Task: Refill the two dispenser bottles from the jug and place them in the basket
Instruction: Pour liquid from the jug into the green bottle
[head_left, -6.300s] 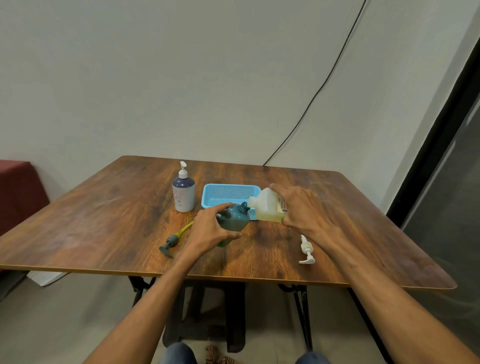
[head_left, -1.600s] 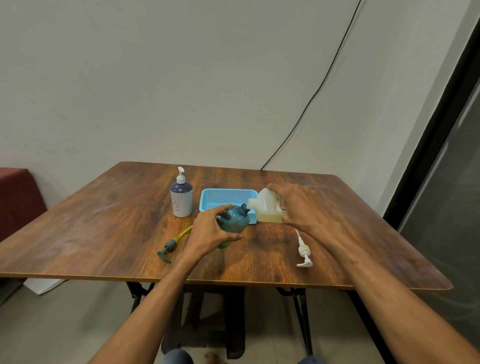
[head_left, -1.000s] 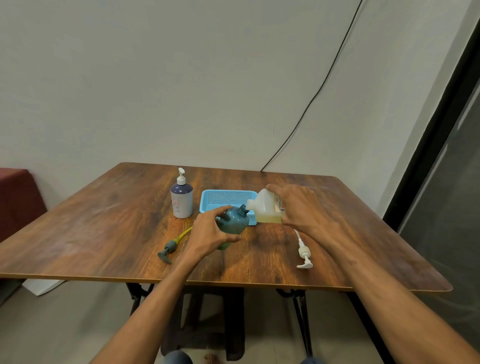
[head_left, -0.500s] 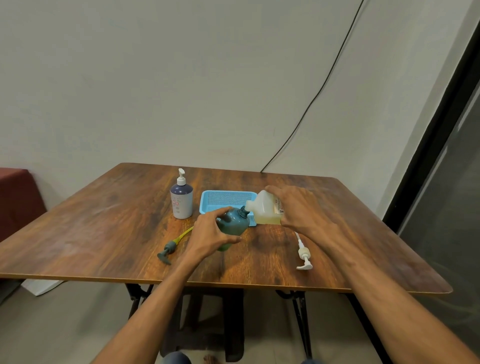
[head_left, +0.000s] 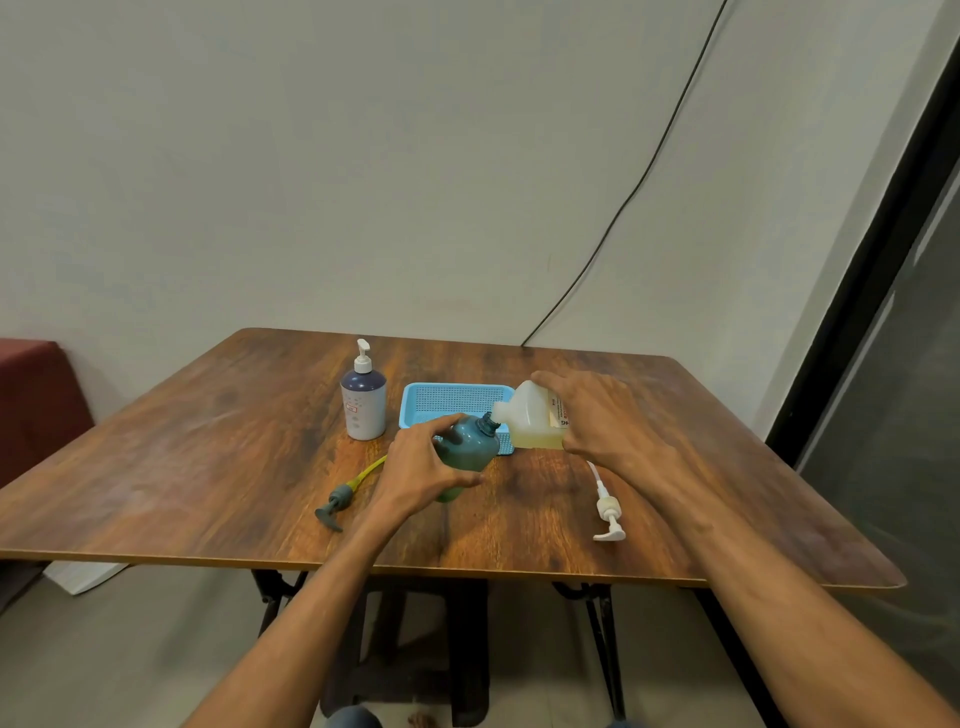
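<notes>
Left grip (head_left: 415, 467): fingers and thumb are curled round the belly of the teal bottle (head_left: 470, 447), tilting its open neck toward the jug.
Right grip (head_left: 602, 421): it is wrapped over the top and far side of the jug (head_left: 530, 421), which is tipped on its side with its spout at the bottle's neck.
Step in hand: this looks like pouring into the first bottle, though whether any liquid is running is too small to tell.
Jug contents: a pale yellow liquid pools along the low side, so the jug is probably only part full and light enough for one hand.
Handling: both are smooth, stiff plastic and likely slippery if soap dribbles. The bottle is best held round its widest part and the jug across its flat sides. The narrow neck leaves little room for error.
Second bottle (head_left: 363, 410): it stands upright with its pump on, beyond and left of the left grip.
Basket (head_left: 415, 410): it sits just behind both grips and holds nothing I can see.
Loose pumps: the teal pump (head_left: 337, 504) lies on the desk (head_left: 208, 467) left of the left grip. The white pump (head_left: 608, 512) lies on the near side of the right grip.
</notes>
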